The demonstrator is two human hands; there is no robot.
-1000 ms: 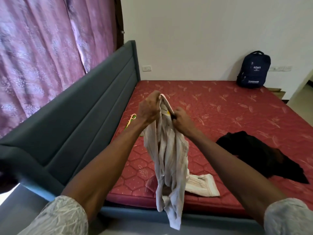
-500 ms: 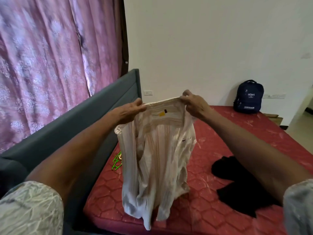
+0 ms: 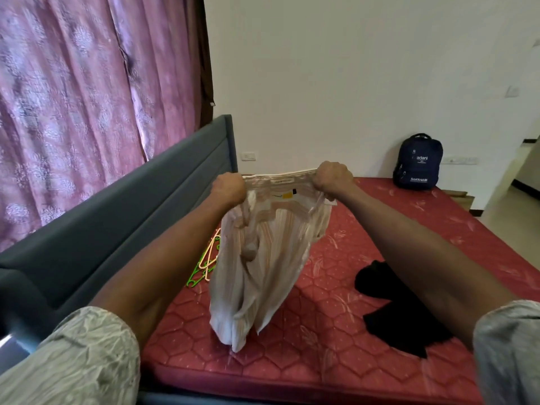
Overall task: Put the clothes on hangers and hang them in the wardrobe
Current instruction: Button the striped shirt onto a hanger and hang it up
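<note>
A cream striped shirt (image 3: pixel 263 258) hangs in the air above the red mattress (image 3: pixel 321 361), its collar stretched flat between both fists. My left hand (image 3: pixel 229 190) grips the collar's left end and my right hand (image 3: pixel 333 178) grips the right end. Green and pale orange plastic hangers (image 3: pixel 206 264) lie on the mattress by the headboard, partly hidden behind the shirt. A black garment (image 3: pixel 394 311) lies crumpled on the mattress to the right. No wardrobe is in view.
A grey upholstered headboard (image 3: pixel 131 206) runs along the left, with pink curtains (image 3: pixel 87 97) behind it. A dark blue backpack (image 3: pixel 418 162) stands at the far corner against the white wall. Bare floor shows at the far right.
The hands have spread apart and risen, pulling the collar taut and lifting the shirt's hem off the mattress. The view has tilted up toward the wall.
</note>
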